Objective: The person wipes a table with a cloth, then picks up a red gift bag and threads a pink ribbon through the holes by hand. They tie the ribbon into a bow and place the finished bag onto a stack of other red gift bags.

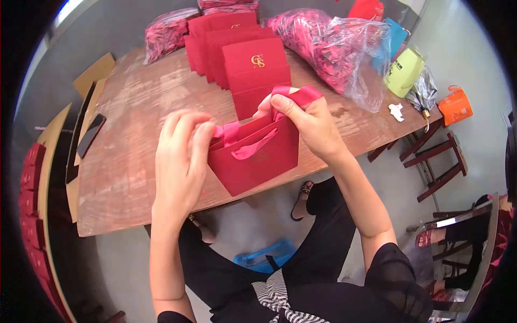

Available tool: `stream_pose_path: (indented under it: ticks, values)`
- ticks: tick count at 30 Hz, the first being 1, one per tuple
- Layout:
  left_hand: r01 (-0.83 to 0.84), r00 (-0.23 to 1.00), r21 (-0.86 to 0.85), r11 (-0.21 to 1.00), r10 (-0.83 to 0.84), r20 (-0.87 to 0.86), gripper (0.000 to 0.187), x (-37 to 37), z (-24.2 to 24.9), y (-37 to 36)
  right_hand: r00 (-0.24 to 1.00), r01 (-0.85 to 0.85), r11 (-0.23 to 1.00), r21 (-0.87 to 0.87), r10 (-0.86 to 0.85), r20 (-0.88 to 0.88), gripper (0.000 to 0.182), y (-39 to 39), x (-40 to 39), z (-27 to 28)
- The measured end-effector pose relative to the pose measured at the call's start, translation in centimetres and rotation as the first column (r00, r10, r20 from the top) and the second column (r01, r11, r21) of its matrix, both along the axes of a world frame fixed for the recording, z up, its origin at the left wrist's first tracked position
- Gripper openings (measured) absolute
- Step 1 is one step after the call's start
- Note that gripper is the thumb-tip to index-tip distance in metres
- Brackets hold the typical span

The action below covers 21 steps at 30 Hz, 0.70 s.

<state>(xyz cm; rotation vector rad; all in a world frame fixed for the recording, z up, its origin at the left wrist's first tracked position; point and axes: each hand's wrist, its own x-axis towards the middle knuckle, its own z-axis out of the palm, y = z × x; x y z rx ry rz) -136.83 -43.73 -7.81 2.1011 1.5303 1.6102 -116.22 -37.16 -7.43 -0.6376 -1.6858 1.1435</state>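
One dark red, rectangular paper gift bag (253, 169) is occupying the space between the person's left hand (180, 145) and right hand (315, 124), at the front edge of a brown wooden table (124, 161). Its long axis is running along the mouth from lower left to upper right: the left end is lying just right of the left fingertips, the right end just below the right fingers. Neither hand is clearly nearer. The right fingers are pinching one glossy crimson satin ribbon (308, 96) above the mouth; the left fingers are curving narrowly beside one pink ribbon strip (230, 133), and whether they are gripping it cannot be told. One pink ribbon loop (256, 146) is hanging over the near face. Behind, flat dark red paper panels (253, 67) are overlapping too closely for counting. Also showing are one black phone (91, 135), one lime-green container (404, 72), one crumpled white tissue (396, 112) and one large clear plastic sack of pink pieces (318, 40)
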Motion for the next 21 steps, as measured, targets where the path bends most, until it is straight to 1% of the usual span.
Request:
stream_pose_path:
  ticks: [2,3,4,6,7,8,9,10,11,12,13,14,15,16,17,18,19,21]
  values:
    - [-0.034,0.987,-0.131,0.991,0.013,-0.158,0.027,0.1,0.9,0.6,1.000,0.005,1.000,0.000,-0.005,0.029,0.023,0.1,-0.3,-0.1]
    - [-0.089,0.979,-0.252,0.964,0.039,-0.198,0.034,0.3,1.4,0.8,0.999,0.029,1.000,-0.012,-0.029,0.018,0.023,0.2,-0.5,-0.1]
    - [-0.097,0.980,-0.255,0.962,0.048,-0.195,0.034,0.3,1.5,1.2,0.999,0.051,0.998,-0.025,-0.051,0.007,0.023,0.3,-0.7,-0.1]
    - [-0.103,0.945,-0.328,0.939,-0.010,-0.327,0.040,0.2,1.6,2.2,0.999,0.039,0.999,-0.022,-0.038,0.016,0.023,0.8,-0.8,-0.4]
    - [-0.063,0.944,-0.446,0.893,-0.093,-0.318,0.039,0.0,1.7,2.8,0.999,0.036,0.999,-0.017,-0.035,0.021,0.023,1.1,-0.8,-0.5]
    - [-0.072,0.946,-0.451,0.890,-0.082,-0.313,0.039,-0.2,1.7,3.4,0.998,0.046,0.999,-0.016,-0.045,0.034,0.023,1.3,-0.8,-0.6]
    - [0.061,0.973,-0.544,0.837,-0.172,-0.155,0.037,-0.3,1.7,3.9,0.999,0.032,0.999,-0.020,-0.031,0.038,0.023,1.5,-0.9,-0.8]
    - [0.202,0.969,-0.607,0.769,-0.246,0.011,0.035,-0.4,1.6,4.4,0.999,0.040,0.999,-0.024,-0.039,0.025,0.022,1.6,-1.0,-0.9]
    - [0.313,0.948,-0.579,0.753,-0.281,0.148,0.029,-0.5,1.0,4.9,0.999,0.052,0.998,-0.028,-0.051,0.009,0.022,1.7,-1.1,-1.0]
    - [0.311,0.949,-0.579,0.754,-0.278,0.148,0.029,-0.3,0.4,5.2,0.997,0.077,0.996,-0.047,-0.078,-0.024,0.023,1.7,-1.3,-1.3]
    - [0.302,0.951,-0.480,0.824,-0.222,0.216,0.029,0.1,-0.2,5.6,0.997,0.078,0.996,-0.047,-0.080,-0.023,0.023,1.9,-1.5,-1.6]
    - [0.282,0.941,-0.376,0.883,-0.177,0.289,0.029,0.5,-0.7,5.9,0.993,0.114,0.993,-0.003,-0.114,-0.004,0.023,2.1,-1.5,-2.1]
    - [0.217,0.945,-0.286,0.933,-0.127,0.301,0.027,0.8,-1.1,6.0,0.989,0.149,0.988,0.043,-0.150,0.016,0.023,2.3,-1.6,-2.6]
    - [0.184,0.925,-0.245,0.952,-0.083,0.371,0.027,1.0,-1.9,6.4,0.978,0.203,0.970,0.135,-0.208,0.030,0.023,2.8,-1.7,-3.5]
    - [0.145,0.897,-0.207,0.968,-0.040,0.440,0.027,0.8,-2.8,6.9,0.966,0.250,0.958,0.143,-0.256,0.023,0.023,3.0,-2.0,-4.7]
    - [0.169,0.858,-0.297,0.940,0.008,0.514,0.026,0.5,-3.5,7.2,0.953,0.296,0.943,0.150,-0.301,0.016,0.022,3.1,-2.3,-5.6]
    - [0.172,0.857,-0.297,0.939,0.005,0.515,0.026,0.6,-4.2,7.5,0.957,0.287,0.952,0.103,-0.290,0.007,0.021,3.0,-2.3,-6.2]
    - [0.243,0.656,-0.254,0.936,0.035,0.754,0.024,1.0,-5.5,7.6,0.943,0.325,0.941,0.097,-0.331,0.043,0.022,2.4,-2.5,-7.0]
